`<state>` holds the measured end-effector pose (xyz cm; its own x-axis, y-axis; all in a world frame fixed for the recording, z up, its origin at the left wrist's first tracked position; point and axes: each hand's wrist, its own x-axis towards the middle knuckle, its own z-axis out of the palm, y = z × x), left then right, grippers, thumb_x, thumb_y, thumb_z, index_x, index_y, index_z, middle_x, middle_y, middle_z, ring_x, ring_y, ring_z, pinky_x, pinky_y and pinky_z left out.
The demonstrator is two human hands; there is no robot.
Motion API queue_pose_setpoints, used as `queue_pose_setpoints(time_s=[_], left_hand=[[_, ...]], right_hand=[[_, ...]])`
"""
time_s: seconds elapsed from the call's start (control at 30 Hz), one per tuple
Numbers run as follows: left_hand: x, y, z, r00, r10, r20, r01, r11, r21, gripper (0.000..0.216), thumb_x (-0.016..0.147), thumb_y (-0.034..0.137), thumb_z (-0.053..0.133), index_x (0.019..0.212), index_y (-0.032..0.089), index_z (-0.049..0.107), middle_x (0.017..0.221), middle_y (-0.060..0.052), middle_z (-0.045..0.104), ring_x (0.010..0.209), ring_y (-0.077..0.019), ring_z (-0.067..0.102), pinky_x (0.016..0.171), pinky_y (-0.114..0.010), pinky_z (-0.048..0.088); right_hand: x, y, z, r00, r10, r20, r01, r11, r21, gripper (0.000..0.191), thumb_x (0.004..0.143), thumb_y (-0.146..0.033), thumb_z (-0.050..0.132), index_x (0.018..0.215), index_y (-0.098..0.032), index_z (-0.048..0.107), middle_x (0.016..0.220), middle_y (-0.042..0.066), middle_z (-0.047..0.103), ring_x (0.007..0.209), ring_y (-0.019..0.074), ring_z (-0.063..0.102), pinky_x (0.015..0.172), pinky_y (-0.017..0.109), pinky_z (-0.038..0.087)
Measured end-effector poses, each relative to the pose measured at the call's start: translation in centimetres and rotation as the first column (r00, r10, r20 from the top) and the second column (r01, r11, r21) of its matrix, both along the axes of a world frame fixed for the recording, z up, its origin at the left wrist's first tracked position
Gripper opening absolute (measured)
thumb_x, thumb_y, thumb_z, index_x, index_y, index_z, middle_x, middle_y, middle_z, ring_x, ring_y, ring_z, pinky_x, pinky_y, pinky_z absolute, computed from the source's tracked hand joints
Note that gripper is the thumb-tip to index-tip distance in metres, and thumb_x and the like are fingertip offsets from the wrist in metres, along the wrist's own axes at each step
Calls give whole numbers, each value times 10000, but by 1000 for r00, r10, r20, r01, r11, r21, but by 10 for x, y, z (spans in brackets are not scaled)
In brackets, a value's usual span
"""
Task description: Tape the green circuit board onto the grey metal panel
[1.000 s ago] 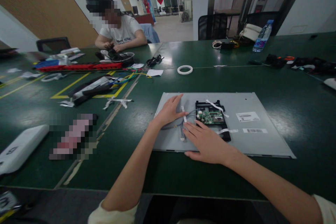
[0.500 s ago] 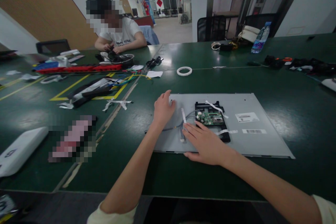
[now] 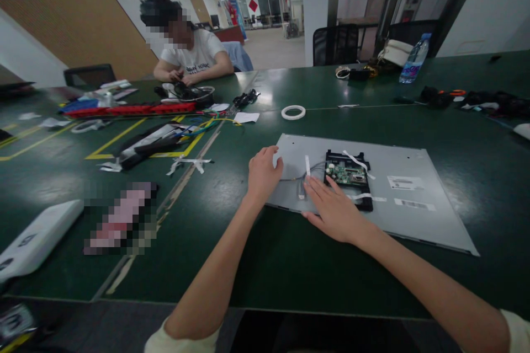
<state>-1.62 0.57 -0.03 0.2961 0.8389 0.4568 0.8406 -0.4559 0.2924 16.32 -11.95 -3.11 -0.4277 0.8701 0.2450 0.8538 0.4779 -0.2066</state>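
Left grip at the panel's left edge, right grip spread flat

The right grip is unclosed, palm down; whether the left grip clasps the rim or only rests against it, I cannot tell. The grey panel lies flat and slightly askew on the green tabletop, its right end angled nearer the front. Room opens between the panel and the tabletop's front edge; beyond the far edge, a white tape roll lies well apart.

The panel sits beside the left grip and under the right grip, whose fingertips reach the cables and a white tape strip. Just beyond that grip is the circuit board in its black frame.

The left forearm rises steeply, thumb toward the panel. The right forearm slants in from the lower right, thumb by the near edge.
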Motion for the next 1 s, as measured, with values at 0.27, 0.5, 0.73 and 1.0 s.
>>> queue_pose_setpoints(time_s=[0.27, 0.5, 0.73, 1.0], left_hand=[[4, -4, -2, 998, -60, -18, 59, 997, -43, 244, 849, 209, 476, 1078, 189, 557, 1070, -87, 609, 1017, -245, 561, 911, -403, 417], [5, -4, -3, 994, -101, -44, 98, 993, -64, 239, 859, 228, 476, 1079, 185, 560, 1051, -88, 615, 999, -236, 573, 894, -392, 435], [7, -3, -5, 989, -129, -70, 123, 988, -88, 243, 863, 220, 472, 1090, 175, 546, 1034, -80, 622, 976, -218, 584, 886, -375, 445], [10, -6, -9, 979, -149, -141, 130, 982, -133, 282, 864, 195, 463, 1139, 171, 520, 1070, -73, 615, 1004, -204, 576, 905, -360, 438]], right_hand=[[42, 24, -9, 968, -240, 72, 241, 970, -3, 664, 925, -505, 220, 1419, -70, 305, 1471, 169, 265, 1375, 245, 206, 1113, 498, 57], [79, 38, -17, 900, -419, 117, 425, 905, -30, 683, 925, -523, 165, 1428, -74, 274, 1483, 153, 241, 1369, 250, 211, 1094, 555, 27], [121, 48, -29, 801, -583, 134, 591, 806, -26, 639, 935, -500, 166, 1394, -80, 312, 1470, 173, 261, 1353, 272, 226, 1051, 624, 77], [180, 58, -41, 611, -791, 25, 790, 611, 45, 558, 920, -499, 255, 1204, -69, 469, 1324, 231, 420, 1251, 314, 344, 1004, 629, 174]])
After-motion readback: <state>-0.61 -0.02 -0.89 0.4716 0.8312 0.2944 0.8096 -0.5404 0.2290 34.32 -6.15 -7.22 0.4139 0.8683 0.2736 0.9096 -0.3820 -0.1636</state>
